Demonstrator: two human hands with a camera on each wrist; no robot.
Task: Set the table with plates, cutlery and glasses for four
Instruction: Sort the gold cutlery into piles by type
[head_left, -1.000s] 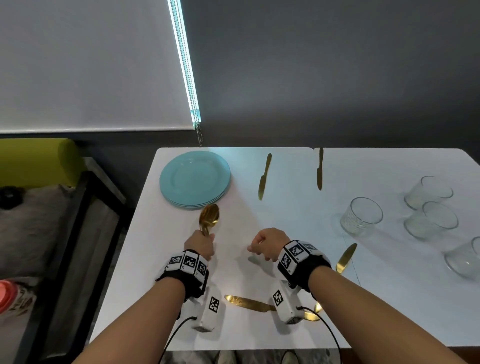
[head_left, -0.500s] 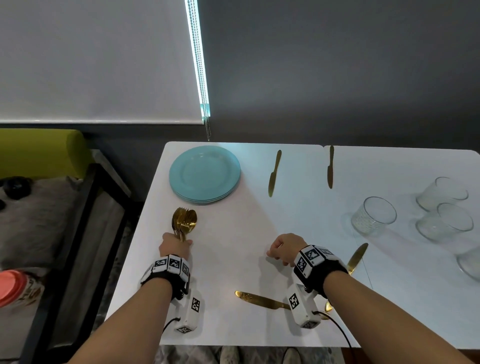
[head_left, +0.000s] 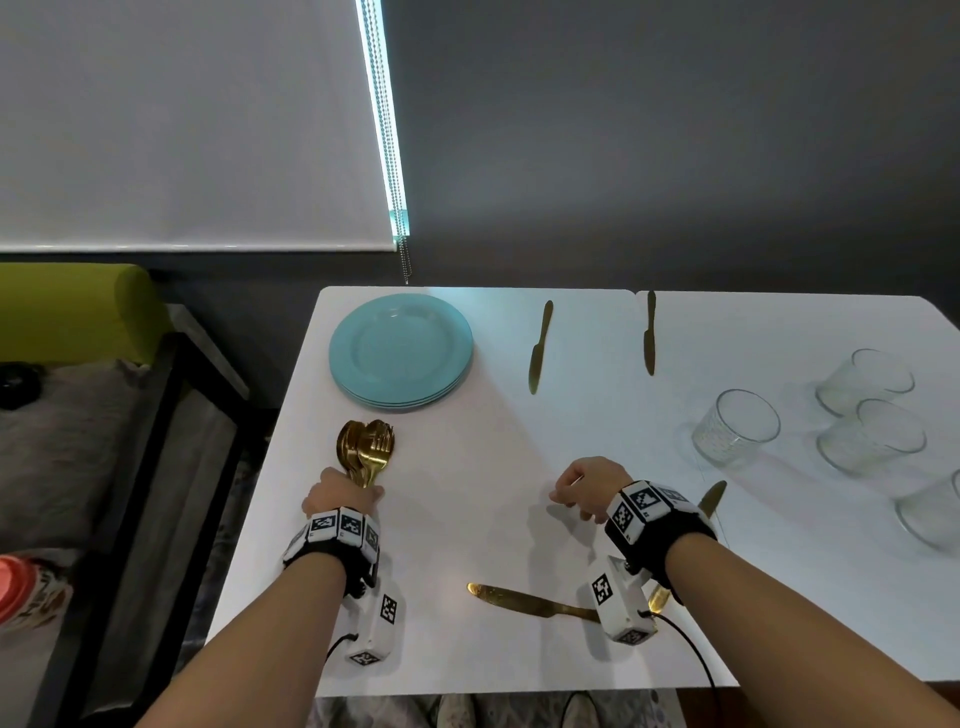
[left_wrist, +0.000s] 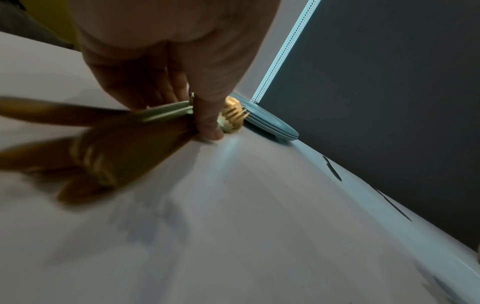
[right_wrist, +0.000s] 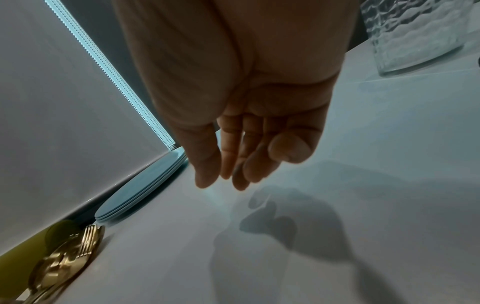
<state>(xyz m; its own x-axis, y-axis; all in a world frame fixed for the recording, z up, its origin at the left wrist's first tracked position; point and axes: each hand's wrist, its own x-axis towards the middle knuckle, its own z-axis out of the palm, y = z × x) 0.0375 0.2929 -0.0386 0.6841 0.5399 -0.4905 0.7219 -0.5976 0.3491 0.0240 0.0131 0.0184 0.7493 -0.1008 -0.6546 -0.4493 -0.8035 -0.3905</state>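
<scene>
Cutlery first, nearest edge: one gold knife (head_left: 530, 603) is laid flat on the white surface (head_left: 467, 519), blade tip to the left, handle end hidden under the right wrist camera. A second gold knife (head_left: 710, 499) is seen past the right wrist, partly covered by it.

Left hand (head_left: 340, 493) is closed round a bundle of gold spoons and forks (head_left: 366, 449), handles inside the grip, heads fanned out toward the plates. In the left wrist view the fingers (left_wrist: 207, 119) are curled round the handles, with the thumb tip down at the surface; handle ends are blurred.

Right hand (head_left: 587, 486) is held just above the surface, nothing in it; fingers (right_wrist: 233, 156) are loosely bent and relaxed, shadow cast below.

Stack of teal plates (head_left: 400, 351) is set at the far left corner, just beyond the bundle's heads. Two more gold knives (head_left: 540, 345) and (head_left: 649, 332) are laid at the far edge, well apart, roughly parallel.

Four clear glasses are grouped at the right: nearest to the hand (head_left: 735, 428), two behind it (head_left: 865, 379) (head_left: 872, 436), one cut by the frame edge (head_left: 935, 512).
</scene>
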